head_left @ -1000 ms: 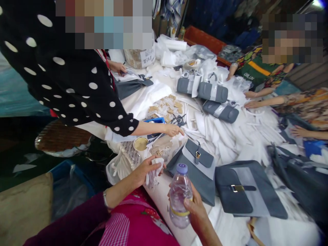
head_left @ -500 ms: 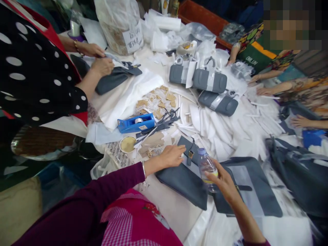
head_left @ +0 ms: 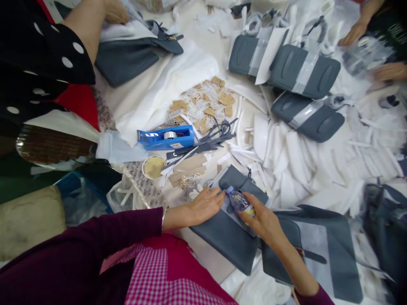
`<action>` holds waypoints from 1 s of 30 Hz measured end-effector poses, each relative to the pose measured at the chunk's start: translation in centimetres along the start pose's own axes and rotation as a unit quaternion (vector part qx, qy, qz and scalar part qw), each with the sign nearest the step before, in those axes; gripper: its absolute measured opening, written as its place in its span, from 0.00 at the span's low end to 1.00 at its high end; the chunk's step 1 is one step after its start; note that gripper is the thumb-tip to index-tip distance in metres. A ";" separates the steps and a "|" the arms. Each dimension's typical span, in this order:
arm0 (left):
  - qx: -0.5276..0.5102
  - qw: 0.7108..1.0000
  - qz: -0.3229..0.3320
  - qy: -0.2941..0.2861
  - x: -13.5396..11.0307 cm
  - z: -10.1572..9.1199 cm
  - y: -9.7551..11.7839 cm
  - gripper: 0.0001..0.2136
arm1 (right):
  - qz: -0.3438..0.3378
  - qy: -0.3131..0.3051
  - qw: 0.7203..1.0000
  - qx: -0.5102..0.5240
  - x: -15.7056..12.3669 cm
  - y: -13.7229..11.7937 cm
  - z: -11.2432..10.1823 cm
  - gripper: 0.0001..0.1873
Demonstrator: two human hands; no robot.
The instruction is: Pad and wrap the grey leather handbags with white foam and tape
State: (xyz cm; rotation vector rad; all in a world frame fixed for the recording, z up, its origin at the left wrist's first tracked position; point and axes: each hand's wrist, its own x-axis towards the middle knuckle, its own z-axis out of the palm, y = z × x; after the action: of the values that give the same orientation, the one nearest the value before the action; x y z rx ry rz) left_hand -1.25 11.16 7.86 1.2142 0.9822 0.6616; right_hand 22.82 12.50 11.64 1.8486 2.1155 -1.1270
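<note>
My right hand [head_left: 262,220] is wrapped round a small clear plastic bottle [head_left: 240,201] with a blue-violet cap and a yellow label. The bottle leans left over a dark grey bag [head_left: 227,237]. My left hand [head_left: 205,206] rests above the bag's flap, its fingers drawn together beside the bottle cap; what they hold, if anything, is hidden. A buckle strap on the flap is partly covered by the bottle. Right of this bag, under my right forearm, lies another grey bag [head_left: 345,250] with a pale translucent sheet across it.
A blue tape dispenser [head_left: 167,137], dark straps [head_left: 206,146], a round tin [head_left: 154,167] and brown tags [head_left: 203,106] lie beyond my left hand. Wrapped grey bags [head_left: 305,70] and white padding strips [head_left: 292,156] fill the far right. Co-workers' hands [head_left: 116,10] are at the table's far sides.
My view has dipped and come closer to the table. The bottle has gone from nearly upright to tilted left, its cap now by my left fingertips.
</note>
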 end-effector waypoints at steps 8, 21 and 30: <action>0.117 0.991 0.064 0.002 0.3 0.6 -0.9 0.13 | 0.019 -0.013 0.997 -0.069 0.9 -1.5 -0.2 0.28; 0.082 0.994 0.068 -0.001 -0.2 -0.3 -0.9 0.11 | 0.042 0.000 0.988 0.147 -1.0 0.7 -0.9 0.34; 0.163 0.983 0.064 -0.063 1.3 -0.5 -1.2 0.07 | 0.146 0.176 0.840 0.491 -18.6 -3.4 5.2 0.38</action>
State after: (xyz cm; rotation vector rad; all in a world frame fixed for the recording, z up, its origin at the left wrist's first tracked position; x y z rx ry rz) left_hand -1.20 12.13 6.32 1.5987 0.9340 0.5293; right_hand 22.45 -5.51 19.34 2.8350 1.2993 -2.1590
